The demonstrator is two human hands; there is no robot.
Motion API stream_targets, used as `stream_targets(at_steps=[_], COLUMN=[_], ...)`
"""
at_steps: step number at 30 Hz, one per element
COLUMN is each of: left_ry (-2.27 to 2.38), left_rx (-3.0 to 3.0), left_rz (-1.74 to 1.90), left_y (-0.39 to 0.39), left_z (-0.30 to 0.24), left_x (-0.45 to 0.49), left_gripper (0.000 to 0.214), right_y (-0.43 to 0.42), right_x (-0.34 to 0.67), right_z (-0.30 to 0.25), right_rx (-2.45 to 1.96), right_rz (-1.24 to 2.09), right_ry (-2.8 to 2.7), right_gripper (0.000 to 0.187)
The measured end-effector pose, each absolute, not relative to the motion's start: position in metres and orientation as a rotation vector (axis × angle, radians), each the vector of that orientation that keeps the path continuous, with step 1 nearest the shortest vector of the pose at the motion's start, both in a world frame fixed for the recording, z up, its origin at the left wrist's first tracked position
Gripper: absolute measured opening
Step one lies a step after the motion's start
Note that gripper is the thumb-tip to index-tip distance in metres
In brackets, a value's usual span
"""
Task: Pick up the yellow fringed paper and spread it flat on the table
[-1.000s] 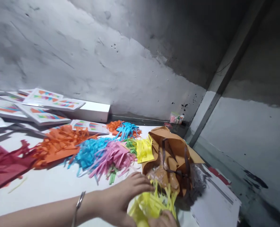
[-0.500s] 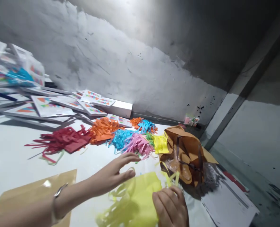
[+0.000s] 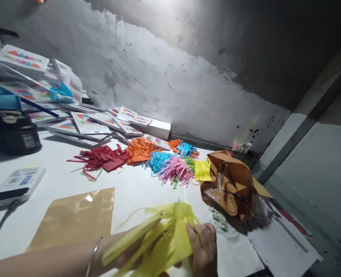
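Your yellow fringed paper [image 3: 180, 229] occupies the frame's lower centre, long axis running lower left to upper right, your right hand [image 3: 204, 246] curled tight on its right edge, your left hand [image 3: 129, 257] behind its strips [image 3: 130, 240], closure undeterminable.

Left forearm [image 3: 52, 258] enters lower left, nearly level; left hand [image 3: 127, 257] mostly hidden, pose unclear. Right hand [image 3: 203, 246] lower centre, back showing, fingers [image 3: 193, 236] bent, gripping.
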State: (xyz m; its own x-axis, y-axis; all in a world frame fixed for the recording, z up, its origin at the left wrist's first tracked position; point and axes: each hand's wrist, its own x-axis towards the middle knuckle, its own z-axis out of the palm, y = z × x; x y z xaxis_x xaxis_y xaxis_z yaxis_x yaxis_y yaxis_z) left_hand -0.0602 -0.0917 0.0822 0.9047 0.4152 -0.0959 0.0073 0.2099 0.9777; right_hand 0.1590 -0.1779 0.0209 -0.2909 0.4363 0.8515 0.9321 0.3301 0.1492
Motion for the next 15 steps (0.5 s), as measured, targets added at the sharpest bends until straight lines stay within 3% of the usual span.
stream_targets(at_steps=[3,6,8,12,15], left_ry=[0.268,0.289,0.335,0.560,0.864], left_rx=[1.017,0.815,0.824,0.961,1.272], left_rz=[0.011,0.138,0.230,0.354,0.487], left_y=[-0.104,-0.104,-0.099,-0.076,-0.058], left_z=[0.073,0.070,0.071,0.069,0.058], left_x=[-0.049,-0.041,-0.045,-0.088,-0.141], left_gripper=[0.083,0.043,0.028,0.018,0.027], right_y=[-0.184,-0.201,-0.212,-0.206,-0.189], right_x=[0.187,0.214,0.218,0.175,0.125], right_z=[0.033,0.054,0.059,0.021,-0.033], right_rx=[-1.313,-1.435,-1.483,-1.415,-1.363], right_rz=[-0.955,-1.086,-1.126,-0.989,-0.794], right_ry=[-1.858,-1.756,-1.724,-1.841,-1.863], right_gripper=[0.037,0.039,0.038,0.041,0.040])
